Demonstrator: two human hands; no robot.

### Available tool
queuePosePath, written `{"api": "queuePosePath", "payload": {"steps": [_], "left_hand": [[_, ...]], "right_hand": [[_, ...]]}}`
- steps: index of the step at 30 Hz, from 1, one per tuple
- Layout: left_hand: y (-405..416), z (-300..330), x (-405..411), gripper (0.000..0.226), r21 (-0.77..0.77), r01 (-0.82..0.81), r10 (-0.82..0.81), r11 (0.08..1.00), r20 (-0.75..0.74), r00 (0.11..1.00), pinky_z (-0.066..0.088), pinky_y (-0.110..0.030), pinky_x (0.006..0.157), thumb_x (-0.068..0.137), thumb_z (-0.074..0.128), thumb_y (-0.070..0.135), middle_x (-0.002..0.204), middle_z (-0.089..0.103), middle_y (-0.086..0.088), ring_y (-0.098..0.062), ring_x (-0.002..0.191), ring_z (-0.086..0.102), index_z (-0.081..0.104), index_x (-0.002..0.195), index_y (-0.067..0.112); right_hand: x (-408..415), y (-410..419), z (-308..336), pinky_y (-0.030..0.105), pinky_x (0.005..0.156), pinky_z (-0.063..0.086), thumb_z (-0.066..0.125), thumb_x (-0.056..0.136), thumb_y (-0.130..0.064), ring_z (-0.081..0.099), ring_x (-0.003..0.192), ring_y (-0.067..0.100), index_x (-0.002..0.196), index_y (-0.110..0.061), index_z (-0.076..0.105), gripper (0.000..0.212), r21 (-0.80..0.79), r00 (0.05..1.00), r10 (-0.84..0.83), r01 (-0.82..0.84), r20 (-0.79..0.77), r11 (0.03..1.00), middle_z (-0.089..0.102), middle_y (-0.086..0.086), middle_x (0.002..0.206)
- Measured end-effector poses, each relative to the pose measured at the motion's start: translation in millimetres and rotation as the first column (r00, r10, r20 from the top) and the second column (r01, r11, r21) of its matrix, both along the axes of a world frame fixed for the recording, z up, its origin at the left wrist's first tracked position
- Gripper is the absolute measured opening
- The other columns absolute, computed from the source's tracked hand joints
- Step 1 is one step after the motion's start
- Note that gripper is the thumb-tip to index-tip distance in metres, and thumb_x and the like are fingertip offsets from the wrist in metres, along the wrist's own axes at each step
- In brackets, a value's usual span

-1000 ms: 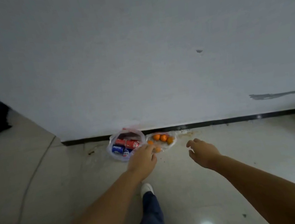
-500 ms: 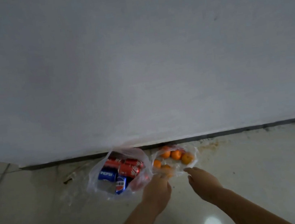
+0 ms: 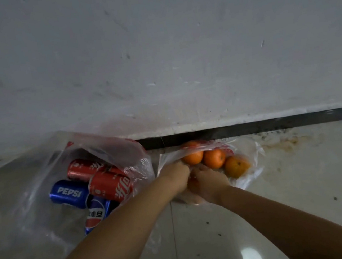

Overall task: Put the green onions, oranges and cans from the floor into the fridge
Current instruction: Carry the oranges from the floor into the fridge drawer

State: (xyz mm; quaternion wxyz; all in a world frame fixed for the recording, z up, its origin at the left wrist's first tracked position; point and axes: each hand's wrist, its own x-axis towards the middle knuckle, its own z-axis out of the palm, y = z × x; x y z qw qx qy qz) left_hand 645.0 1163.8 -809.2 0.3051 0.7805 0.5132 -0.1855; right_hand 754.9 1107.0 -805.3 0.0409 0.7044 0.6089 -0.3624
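Now | both hands [image 3: 177, 175] pinch orange bag [image 3: 249, 175] | oranges [image 3: 214, 158] just beyond fingers

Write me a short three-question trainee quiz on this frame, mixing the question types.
1. True or false: both hands are on the bag of cans.
2. Multiple choice: where does the bag of oranges lie? A) on a shelf B) on the floor by the wall's dark baseboard C) inside a fridge
3. Short answer: what colours are the cans?

Key
1. False. The left hand and right hand both close on the plastic of the bag of oranges; the cans' bag lies untouched to its left.
2. B. No fridge is in view.
3. Red and blue; two of each can be seen.
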Motion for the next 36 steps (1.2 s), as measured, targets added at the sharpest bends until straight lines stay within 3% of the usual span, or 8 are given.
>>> {"api": "queuePosePath", "payload": {"steps": [3,6,11,14,16,22,27,36], "left_hand": [[-2,1,-11,0.035,0.000,0.166,-0.165,0.986,-0.112,0.980,0.037,-0.034,0.098,0.099,0.036,0.015,0.133,0.051,-0.015,-0.030,0.121,0.049,0.051,0.129,0.005],[-12,-8,-19,0.039,0.109,0.129,-0.114,0.986,-0.131,0.985,0.029,-0.028,0.106,0.102,0.030,0.028,0.142,0.044,-0.009,-0.021,0.128,0.043,0.042,0.137,0.014],[-12,-3,-22,0.044,0.175,0.113,-0.092,0.978,-0.120,0.988,0.021,-0.029,0.112,0.103,0.028,0.029,0.148,0.040,-0.012,-0.025,0.135,0.038,0.037,0.143,0.012],[-16,16,-24,0.045,0.078,0.050,-0.048,0.996,-0.026,0.999,0.042,-0.038,0.104,0.094,0.050,0.040,0.133,0.052,-0.010,-0.028,0.119,0.052,0.045,0.133,0.017],[-22,44,-21,0.066,-0.039,0.063,-0.063,0.997,0.015,0.998,0.044,-0.036,0.096,0.080,0.069,0.037,0.133,0.049,-0.010,-0.027,0.117,0.051,0.037,0.135,0.017],[-37,177,1,0.070,-0.109,0.000,0.023,0.994,0.210,0.977,0.033,-0.025,0.083,0.077,0.074,0.028,0.138,0.038,-0.010,-0.024,0.120,0.045,0.037,0.135,0.018],[-43,309,15,0.071,-0.129,0.009,0.012,0.992,0.160,0.987,0.039,-0.030,0.076,0.074,0.075,0.040,0.126,0.043,-0.014,-0.028,0.105,0.052,0.037,0.128,0.016],[-60,554,67,0.062,-0.103,0.307,-0.278,0.946,0.226,0.934,0.043,-0.033,0.069,0.073,0.073,0.045,0.109,0.051,-0.009,-0.024,0.092,0.052,0.036,0.116,0.019]], "right_hand": [[-10,-17,-9,0.041,0.088,0.047,0.051,0.088,-0.052,0.055,0.113,0.029,0.136,-0.023,0.036,0.058,-0.083,0.998,0.047,-0.044,0.037,0.996,0.045,0.008,0.134],[-15,-21,-14,0.045,0.091,0.045,0.059,0.085,-0.048,0.050,0.119,0.036,0.146,-0.026,0.018,0.077,-0.120,0.987,0.117,-0.103,0.110,0.987,0.035,0.014,0.143],[-12,-20,-14,0.047,0.095,0.046,0.064,0.081,-0.040,0.046,0.123,0.036,0.144,-0.026,0.021,0.078,-0.084,0.984,0.138,-0.129,0.110,0.988,0.031,0.012,0.145],[2,-29,0,0.042,0.088,0.049,0.066,0.080,-0.037,0.050,0.119,0.034,0.140,-0.025,0.026,0.073,-0.011,0.997,0.016,-0.015,0.081,1.000,0.035,0.011,0.140],[12,-37,24,0.040,0.082,0.048,0.065,0.081,-0.039,0.051,0.117,0.034,0.139,-0.024,0.028,0.070,0.033,0.995,-0.057,0.054,0.083,0.998,0.037,0.011,0.136],[32,-57,155,0.039,0.086,0.048,0.062,0.086,-0.038,0.047,0.121,0.033,0.143,-0.024,0.021,0.072,0.031,0.977,-0.184,0.182,0.104,0.983,0.029,0.013,0.144],[51,-84,298,0.039,0.085,0.048,0.061,0.085,-0.043,0.048,0.118,0.031,0.142,-0.025,0.021,0.072,0.007,0.954,-0.278,0.279,0.111,0.960,0.037,0.010,0.136],[83,-145,544,0.040,0.086,0.049,0.061,0.084,-0.048,0.049,0.117,0.030,0.143,-0.025,0.023,0.074,0.083,0.869,-0.482,0.475,0.114,0.876,0.037,0.008,0.137]]}}
